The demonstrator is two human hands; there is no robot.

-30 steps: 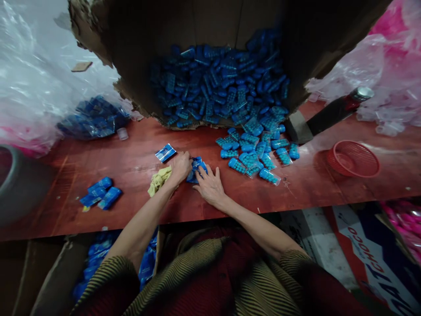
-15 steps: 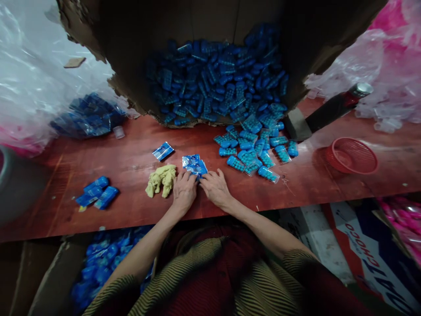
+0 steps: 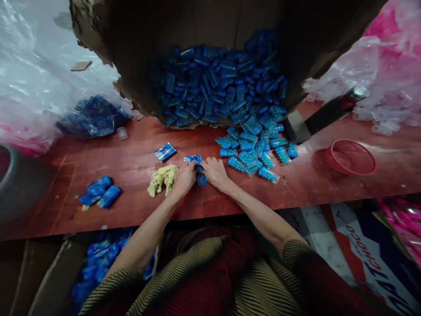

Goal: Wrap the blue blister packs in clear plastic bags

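Note:
My left hand (image 3: pixel 184 177) and my right hand (image 3: pixel 216 174) meet on the red table. Between their fingertips is a small blue printed packet (image 3: pixel 201 179), gripped from both sides and partly covered by the fingers. Another blue packet piece (image 3: pixel 192 158) shows just beyond the fingertips; whether it is separate I cannot tell. Beside my left hand lies a crumpled yellow-green lump (image 3: pixel 162 179), like cloth or putty. Farther left rests a flat blue packet (image 3: pixel 165 152). To the right of my right hand are several clear bottles with blue caps and blue beads (image 3: pixel 249 159).
A torn cardboard box (image 3: pixel 138 57) full of blue-capped bottles stands behind. Left are several filled blue packets (image 3: pixel 100 192), a plastic bag of blue packets (image 3: pixel 94 116) and a grey bucket (image 3: pixel 16 184). Right are a red basket (image 3: pixel 351 157) and a dark bottle (image 3: pixel 335 109) leaning on a block.
My left hand went from the far side of the packets to their near left. Both hands then moved slightly away from me, with fingertips closing on the blue packet. The yellow-green lump became uncovered.

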